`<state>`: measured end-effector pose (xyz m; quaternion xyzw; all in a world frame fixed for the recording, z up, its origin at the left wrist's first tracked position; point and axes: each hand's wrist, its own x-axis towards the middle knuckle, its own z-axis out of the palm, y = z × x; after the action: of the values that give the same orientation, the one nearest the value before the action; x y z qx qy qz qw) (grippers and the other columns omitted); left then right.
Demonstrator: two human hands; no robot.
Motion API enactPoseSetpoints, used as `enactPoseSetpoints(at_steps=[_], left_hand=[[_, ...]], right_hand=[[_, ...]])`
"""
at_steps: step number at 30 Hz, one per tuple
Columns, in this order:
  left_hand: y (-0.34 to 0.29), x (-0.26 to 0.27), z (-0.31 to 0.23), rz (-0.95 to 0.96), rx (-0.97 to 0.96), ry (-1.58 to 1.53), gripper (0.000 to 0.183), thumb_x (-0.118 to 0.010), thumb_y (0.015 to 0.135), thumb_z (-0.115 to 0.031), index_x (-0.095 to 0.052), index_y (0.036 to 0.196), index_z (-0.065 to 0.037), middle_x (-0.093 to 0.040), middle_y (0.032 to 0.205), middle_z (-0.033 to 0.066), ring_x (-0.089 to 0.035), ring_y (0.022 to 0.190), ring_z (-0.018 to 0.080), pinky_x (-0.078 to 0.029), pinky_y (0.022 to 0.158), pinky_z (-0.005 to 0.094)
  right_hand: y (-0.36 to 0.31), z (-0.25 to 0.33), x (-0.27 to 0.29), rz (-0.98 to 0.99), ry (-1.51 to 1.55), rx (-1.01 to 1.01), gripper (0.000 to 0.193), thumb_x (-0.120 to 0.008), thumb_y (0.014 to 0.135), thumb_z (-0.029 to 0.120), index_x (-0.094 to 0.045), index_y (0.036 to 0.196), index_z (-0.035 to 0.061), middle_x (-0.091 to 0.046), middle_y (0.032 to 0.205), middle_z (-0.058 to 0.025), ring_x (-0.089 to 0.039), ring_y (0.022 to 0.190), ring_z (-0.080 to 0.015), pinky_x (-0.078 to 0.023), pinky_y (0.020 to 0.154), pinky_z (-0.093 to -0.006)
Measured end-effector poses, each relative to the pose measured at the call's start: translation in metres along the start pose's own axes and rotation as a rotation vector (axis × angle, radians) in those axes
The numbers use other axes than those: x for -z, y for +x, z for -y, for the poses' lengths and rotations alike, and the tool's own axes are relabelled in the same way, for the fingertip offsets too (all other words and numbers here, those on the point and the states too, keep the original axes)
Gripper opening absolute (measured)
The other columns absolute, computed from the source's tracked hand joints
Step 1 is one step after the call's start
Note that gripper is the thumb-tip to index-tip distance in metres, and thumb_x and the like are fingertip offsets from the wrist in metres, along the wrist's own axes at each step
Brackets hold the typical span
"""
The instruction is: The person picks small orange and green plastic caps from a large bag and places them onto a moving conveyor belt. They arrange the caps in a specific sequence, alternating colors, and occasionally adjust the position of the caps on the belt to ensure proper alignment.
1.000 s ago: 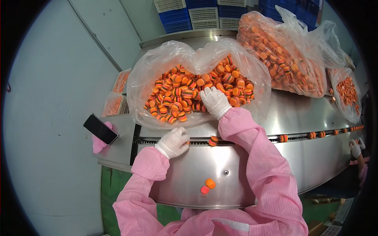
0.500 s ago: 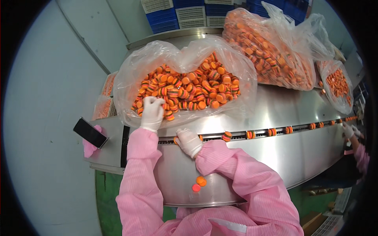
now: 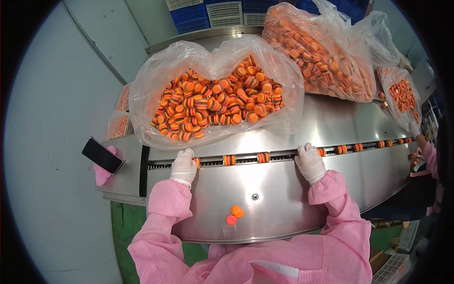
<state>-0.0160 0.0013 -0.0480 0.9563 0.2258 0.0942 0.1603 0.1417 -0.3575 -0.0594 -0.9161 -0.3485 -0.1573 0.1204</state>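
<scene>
My gloved left hand [image 3: 183, 168] is closed at the left part of the conveyor channel [image 3: 243, 159], its fingers on a layered, burger-like orange candy [image 3: 196, 163] that shows at their right edge. Farther right, my gloved right hand [image 3: 310, 164] reaches the same channel with fingers curled together; whatever they may hold is hidden. Just past it lies another layered candy [image 3: 321, 152]. Between my hands, a striped candy [image 3: 229, 160] and one more candy [image 3: 263, 157] stand on edge in the channel. Beyond the channel, an open clear plastic bag [image 3: 142, 99] holds a heap of the same candies.
Loose orange and pink discs [image 3: 231, 219] lie on the steel table [image 3: 279, 208] near me. A phone [image 3: 102, 155] rests on a pink cloth at left. A full clear bag [image 3: 321, 61] stands back right. A co-worker's gloved hand [image 3: 414, 128] is at far right.
My left hand has come from the candy heap down to the channel. My right hand has moved right along the channel. The view has shifted slightly, and the candies have moved along.
</scene>
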Motion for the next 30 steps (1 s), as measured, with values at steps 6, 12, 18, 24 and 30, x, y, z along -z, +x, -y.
enactPoseSetpoints(at_steps=[6,12,18,24,30], left_hand=[[0.007,0.004,-0.011,0.051,0.005,0.101,0.013,-0.054,0.077,-0.01,-0.051,0.089,-0.007,-0.054,0.093,0.0165,-0.059,0.077,0.0387,-0.048,0.068,0.048],[0.04,0.012,-0.025,-0.249,-0.273,0.029,0.016,-0.058,0.078,-0.012,-0.053,0.092,-0.008,-0.052,0.096,0.0146,-0.056,0.086,0.0355,-0.047,0.074,0.0445],[0.072,0.002,-0.026,0.007,-0.242,0.166,0.031,-0.067,0.07,-0.009,-0.05,0.097,-0.006,-0.05,0.098,0.0146,-0.053,0.094,0.0338,-0.045,0.081,0.0413],[0.067,0.004,-0.023,-0.021,-0.23,-0.101,0.036,-0.068,0.07,-0.012,-0.047,0.098,-0.004,-0.048,0.097,0.0168,-0.055,0.089,0.0358,-0.048,0.077,0.0403],[0.019,0.01,-0.014,0.046,-0.249,-0.57,0.042,-0.064,0.069,-0.006,-0.05,0.108,-0.005,-0.051,0.091,0.0119,-0.054,0.074,0.0264,-0.047,0.074,0.034]], right_hand=[[0.067,0.05,0.032,-0.252,0.327,0.238,0.019,-0.058,0.072,0.006,-0.054,0.091,0.0074,-0.052,0.085,-0.0136,-0.054,0.081,-0.0335,-0.046,0.068,-0.0412],[0.138,0.107,-0.024,0.06,0.165,-0.086,0.019,-0.053,0.083,0.018,-0.054,0.101,0.0115,-0.053,0.089,-0.0162,-0.059,0.084,-0.0329,-0.05,0.064,-0.0458],[0.137,0.109,-0.044,0.031,0.117,-0.134,0.024,-0.059,0.079,0.024,-0.054,0.101,0.0143,-0.052,0.091,-0.0176,-0.059,0.075,-0.0347,-0.049,0.062,-0.0459],[0.142,0.105,-0.053,-0.075,0.329,-0.258,0.026,-0.059,0.078,0.019,-0.051,0.101,0.0086,-0.051,0.094,-0.0188,-0.06,0.077,-0.0356,-0.05,0.064,-0.0459],[0.121,0.081,-0.051,-0.3,0.534,-0.117,0.034,-0.063,0.074,0.018,-0.052,0.104,0.0077,-0.05,0.094,-0.0152,-0.057,0.084,-0.0337,-0.048,0.072,-0.0408]])
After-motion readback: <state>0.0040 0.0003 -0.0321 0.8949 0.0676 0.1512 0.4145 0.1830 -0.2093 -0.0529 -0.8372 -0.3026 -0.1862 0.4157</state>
